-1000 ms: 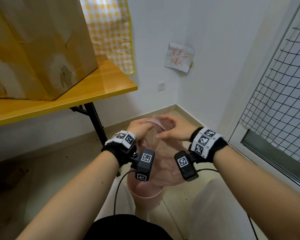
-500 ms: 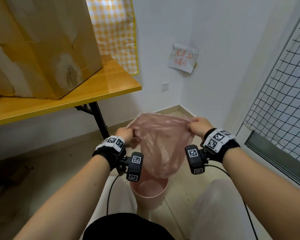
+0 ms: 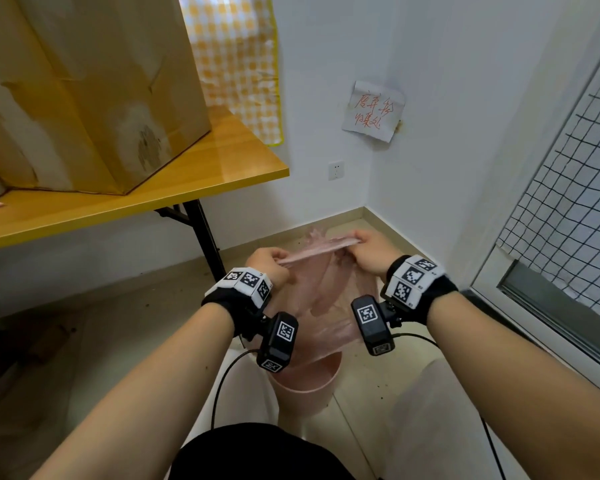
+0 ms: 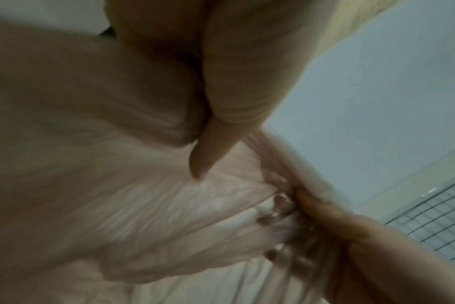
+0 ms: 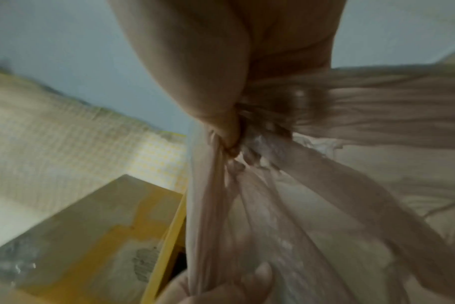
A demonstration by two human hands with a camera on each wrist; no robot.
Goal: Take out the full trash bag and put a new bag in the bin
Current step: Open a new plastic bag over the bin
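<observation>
A thin translucent pink bag (image 3: 326,292) hangs above a small pink bin (image 3: 305,386) on the floor, its lower part reaching into the bin's mouth. My left hand (image 3: 269,259) grips the bag's rim on the left, and my right hand (image 3: 369,247) grips the rim on the right. The rim is stretched into a taut band between them. In the left wrist view my left hand (image 4: 208,133) pinches gathered pink film (image 4: 143,205). In the right wrist view my right hand (image 5: 221,127) clutches bunched bag (image 5: 299,195).
A yellow table (image 3: 187,188) with black folding legs stands to the left, carrying a big cardboard box (image 3: 84,91). The room corner with a paper note (image 3: 373,110) lies behind the bin. A wire-mesh panel (image 3: 568,202) lines the right side.
My hands went from close together at the bag's top to wide apart, spreading the mouth; now they stand a little closer, with the rim pulled flat and taut.
</observation>
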